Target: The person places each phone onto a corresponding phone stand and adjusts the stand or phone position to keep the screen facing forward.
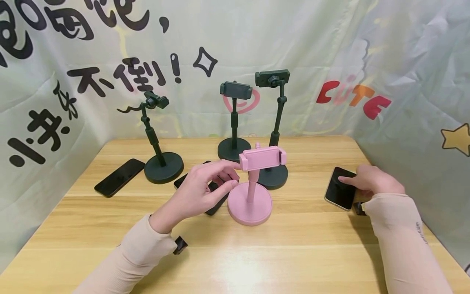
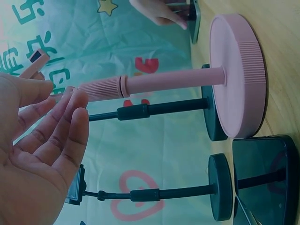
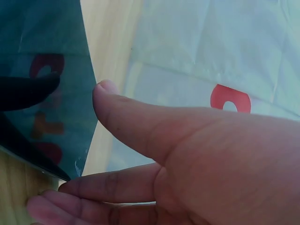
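A pink phone stand stands upright on the table, its clamp unoccupied. My left hand is just left of the clamp, fingers loosely bent, the index fingertip at the clamp's left end. In the left wrist view the left hand overlaps the top of the stem, so contact there is unclear. At the right, my right hand is at the edge of a black phone lying screen up. In the right wrist view its thumb hovers apart from its reflection, with fingers beside the phone's edge.
Three dark phone stands are behind: one at the left, one at the centre and a taller one behind the pink one. A black phone lies at the far left. Another phone lies partly under my left hand.
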`<state>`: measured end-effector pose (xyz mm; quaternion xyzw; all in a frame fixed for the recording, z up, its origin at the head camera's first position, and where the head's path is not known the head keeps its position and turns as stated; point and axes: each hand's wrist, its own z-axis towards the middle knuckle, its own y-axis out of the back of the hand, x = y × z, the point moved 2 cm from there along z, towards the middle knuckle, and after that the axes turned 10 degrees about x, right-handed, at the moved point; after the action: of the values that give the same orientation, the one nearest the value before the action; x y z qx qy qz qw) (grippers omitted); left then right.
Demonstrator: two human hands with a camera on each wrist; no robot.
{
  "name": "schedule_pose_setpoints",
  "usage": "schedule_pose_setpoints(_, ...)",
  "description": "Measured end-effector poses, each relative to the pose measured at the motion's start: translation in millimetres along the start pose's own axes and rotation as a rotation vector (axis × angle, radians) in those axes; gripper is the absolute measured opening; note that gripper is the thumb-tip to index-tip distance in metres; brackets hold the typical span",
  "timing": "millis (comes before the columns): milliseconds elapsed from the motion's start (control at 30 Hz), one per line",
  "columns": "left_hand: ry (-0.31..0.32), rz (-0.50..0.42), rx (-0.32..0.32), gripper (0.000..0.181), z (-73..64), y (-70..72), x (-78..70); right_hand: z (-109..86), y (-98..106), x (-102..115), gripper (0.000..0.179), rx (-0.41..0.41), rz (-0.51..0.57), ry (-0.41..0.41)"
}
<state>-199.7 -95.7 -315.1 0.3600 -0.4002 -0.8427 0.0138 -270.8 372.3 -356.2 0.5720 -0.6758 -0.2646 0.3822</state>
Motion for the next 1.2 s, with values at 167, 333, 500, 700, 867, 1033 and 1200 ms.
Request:
schedule_pose_setpoints(167,0.002,0.001,-0.001,0.029,0.3,0.6,-0.2,3.5,0.3,3.4,0.060,-0.015,-0.014,0.004)
schedule_pose_setpoints(333,0.012,0.001,0.000,0.030,0.8,0.9,0.5,6.8,0.3,6.1,0.058,-0.073,-0.063,0.022)
schedule_pose_setpoints(500,0.009,-0.002,0.000,0.030,0.6,1.3,0.0,14.8,-2.2,11.3,0.064,-0.129,-0.182,0.041)
schedule_pose_setpoints(700,0.008,-0.001,0.002,0.029,-0.2,1.7,-0.5,19.0,-5.1,21.7,0.070,-0.132,-0.171,0.002)
schedule_pose_setpoints(867,0.002,-0.004,-0.002,0.029,-0.4,2.1,-1.2,19.8,-7.1,27.9,0.082,-0.089,-0.149,-0.032)
schedule_pose_setpoints(1033,0.001,-0.006,-0.007,0.029,-0.5,2.8,-1.5,21.9,-9.6,30.7,0.081,-0.117,-0.135,-0.030)
schedule_pose_setpoints(1200,0.002,-0.006,-0.006,0.028,-0.7,3.2,-1.7,25.1,-11.7,33.2,0.075,-0.161,-0.110,-0.026)
